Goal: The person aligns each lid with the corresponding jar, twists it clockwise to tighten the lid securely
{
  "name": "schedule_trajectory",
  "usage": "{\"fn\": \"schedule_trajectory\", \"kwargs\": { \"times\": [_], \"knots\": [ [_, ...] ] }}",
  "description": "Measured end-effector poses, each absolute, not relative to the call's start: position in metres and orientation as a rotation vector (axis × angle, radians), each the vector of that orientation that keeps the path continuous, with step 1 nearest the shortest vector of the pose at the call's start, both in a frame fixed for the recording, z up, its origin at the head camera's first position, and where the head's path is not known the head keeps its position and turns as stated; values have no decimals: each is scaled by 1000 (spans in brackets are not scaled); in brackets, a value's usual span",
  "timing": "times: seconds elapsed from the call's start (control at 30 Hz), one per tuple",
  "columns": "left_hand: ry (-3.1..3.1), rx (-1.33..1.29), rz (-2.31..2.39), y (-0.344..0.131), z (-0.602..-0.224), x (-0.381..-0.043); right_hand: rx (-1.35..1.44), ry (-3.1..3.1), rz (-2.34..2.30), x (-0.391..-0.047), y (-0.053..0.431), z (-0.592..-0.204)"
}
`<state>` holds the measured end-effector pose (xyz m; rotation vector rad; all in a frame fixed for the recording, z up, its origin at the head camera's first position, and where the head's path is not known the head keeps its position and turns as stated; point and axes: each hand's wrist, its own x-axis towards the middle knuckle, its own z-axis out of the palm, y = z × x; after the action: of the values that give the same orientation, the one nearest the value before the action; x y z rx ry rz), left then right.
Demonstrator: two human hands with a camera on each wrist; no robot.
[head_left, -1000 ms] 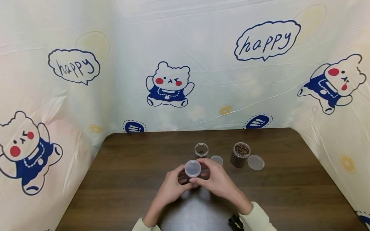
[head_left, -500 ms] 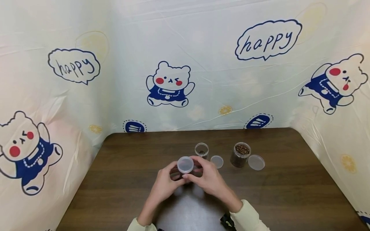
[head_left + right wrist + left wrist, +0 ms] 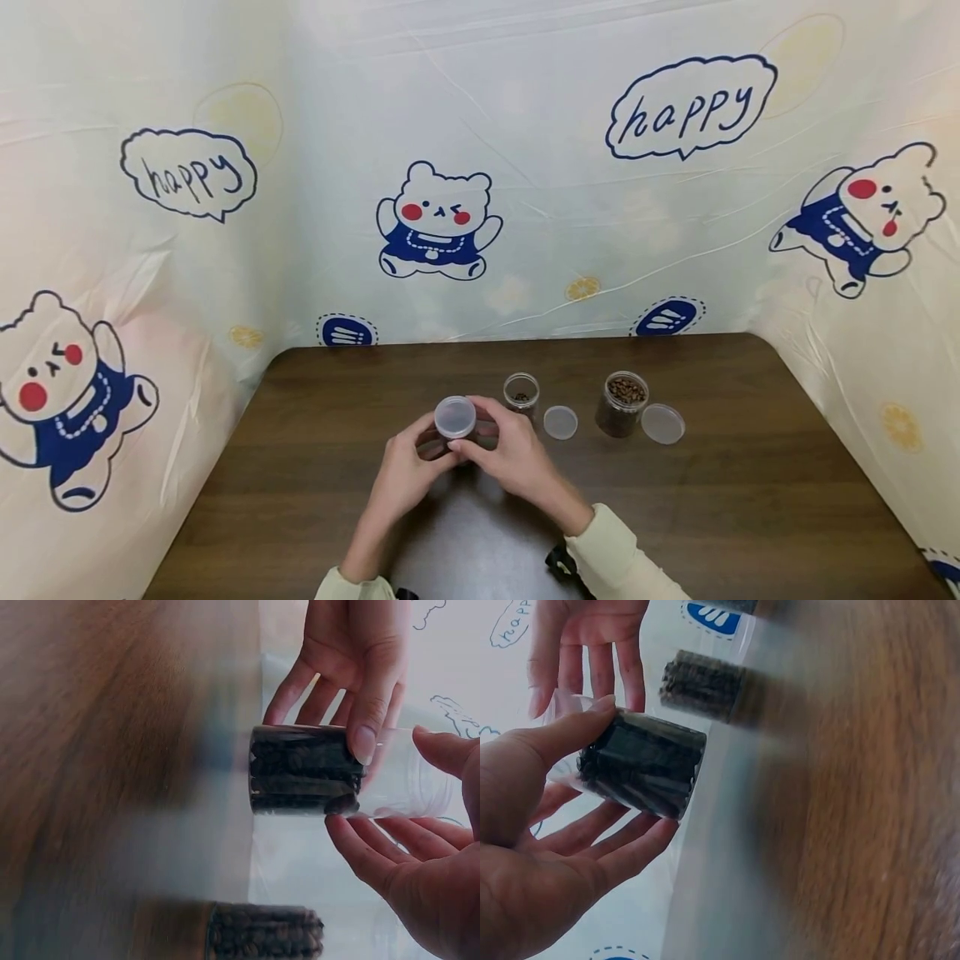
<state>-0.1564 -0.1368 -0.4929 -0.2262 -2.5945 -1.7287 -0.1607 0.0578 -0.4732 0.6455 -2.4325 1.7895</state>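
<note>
Both hands hold a clear lidded jar (image 3: 455, 418), partly filled with dark coffee beans that show through its wall in the wrist views. It appears lifted off the table. My left hand (image 3: 403, 473) grips its body from the left, thumb on the near side and fingers behind, as the left wrist view shows. From the right, my right hand (image 3: 516, 450) curls its thumb and fingers round the upper part, near the translucent lid (image 3: 454, 412). In the right wrist view the jar (image 3: 304, 771) lies between both hands' fingers.
Behind the right hand stands an uncapped jar (image 3: 521, 390) with some beans at its bottom. Farther right is a fuller uncapped jar (image 3: 621, 408) of beans. Loose lids lie beside them, one smaller (image 3: 561, 422) and one larger (image 3: 663, 424), on the brown wooden table (image 3: 712, 508).
Both hands have carried the lidded jar leftward and slightly toward the back of the table, keeping their hold. The other jars and loose lids have stayed in place.
</note>
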Motion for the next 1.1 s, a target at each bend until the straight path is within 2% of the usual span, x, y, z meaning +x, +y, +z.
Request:
{"fn": "schedule_trajectory", "kwargs": {
  "times": [1.1],
  "knots": [
    [-2510,-84,-1779,-158,-514,-188,611,-2489,1751,-208,24,-492]
  ]
}}
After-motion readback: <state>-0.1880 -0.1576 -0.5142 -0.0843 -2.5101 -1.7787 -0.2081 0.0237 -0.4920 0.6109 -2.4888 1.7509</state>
